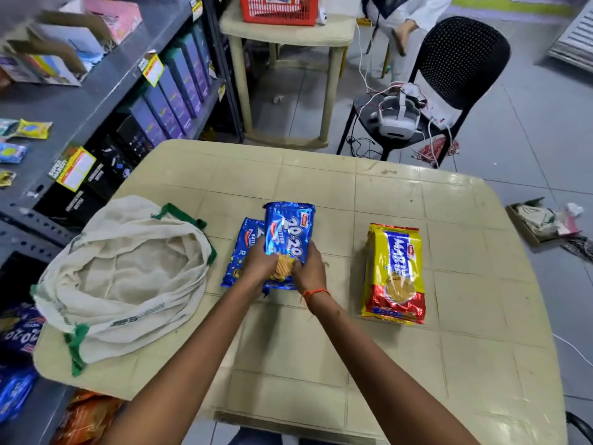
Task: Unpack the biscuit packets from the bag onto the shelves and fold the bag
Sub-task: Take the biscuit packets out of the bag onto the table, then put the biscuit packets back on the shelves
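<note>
Gripping the near end of a blue packet printed "20-20", both hands meet at the middle of the beige table. The left hand closes over the packet's near left corner; the right hand clasps its near right edge, fingers curled around it. An orange thread circles the right wrist. Both forearms reach in from the near edge, converging on the packet.

The held packet is raised at its far end and overlaps a second blue packet, which lies flat just to its left and shows part of the word "BUTTER".

A yellow and red packet marked "MARIE" lies flat to the right, apart from the hands.

The cream cloth bag, green-trimmed, lies slack and open-mouthed on the table's left side; its printed wording is upside down and unreadable.

Grey shelves stand at left with purple boxes and yellow price tags; a "20-20" packet shows low on the left.
</note>
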### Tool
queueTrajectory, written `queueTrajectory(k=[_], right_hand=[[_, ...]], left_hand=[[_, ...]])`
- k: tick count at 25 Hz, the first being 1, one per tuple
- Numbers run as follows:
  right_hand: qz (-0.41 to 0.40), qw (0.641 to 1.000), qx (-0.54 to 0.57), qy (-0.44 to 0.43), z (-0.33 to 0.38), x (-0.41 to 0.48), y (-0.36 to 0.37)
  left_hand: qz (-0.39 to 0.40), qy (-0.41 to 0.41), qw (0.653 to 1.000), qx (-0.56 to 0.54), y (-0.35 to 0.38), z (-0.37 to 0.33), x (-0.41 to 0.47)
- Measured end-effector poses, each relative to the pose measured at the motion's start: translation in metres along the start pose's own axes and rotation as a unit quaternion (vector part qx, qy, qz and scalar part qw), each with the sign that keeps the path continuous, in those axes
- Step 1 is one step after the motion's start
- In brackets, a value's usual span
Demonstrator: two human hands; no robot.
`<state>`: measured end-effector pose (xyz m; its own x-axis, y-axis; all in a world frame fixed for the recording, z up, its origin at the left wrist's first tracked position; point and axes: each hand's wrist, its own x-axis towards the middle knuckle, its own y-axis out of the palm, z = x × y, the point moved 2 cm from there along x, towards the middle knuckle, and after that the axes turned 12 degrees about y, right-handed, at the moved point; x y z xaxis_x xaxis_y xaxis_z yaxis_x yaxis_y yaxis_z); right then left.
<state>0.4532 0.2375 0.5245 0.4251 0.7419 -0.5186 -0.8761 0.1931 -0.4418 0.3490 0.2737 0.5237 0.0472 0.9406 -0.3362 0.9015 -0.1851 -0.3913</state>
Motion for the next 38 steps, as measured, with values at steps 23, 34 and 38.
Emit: queueTrajectory(k=[23,34,38], right_hand=[[0.138,0.832,0.465,0.27,-0.031,-0.029,0.094],[0.296,0.946,0.116,0.058,0.118,-0.076,0.14],[0.368,0.928,0.052,0.036,0.152,-0.134,0.221]], left_hand=[[0.149,-0.075,0.963,0.211,-0.09,0.029,0.093],[-0.164,-0.115,0.969,-0.143,-0.263,0.066,-0.075],[-0.261,-0.125,0.935,-0.203,-0.341,0.096,-0.14]])
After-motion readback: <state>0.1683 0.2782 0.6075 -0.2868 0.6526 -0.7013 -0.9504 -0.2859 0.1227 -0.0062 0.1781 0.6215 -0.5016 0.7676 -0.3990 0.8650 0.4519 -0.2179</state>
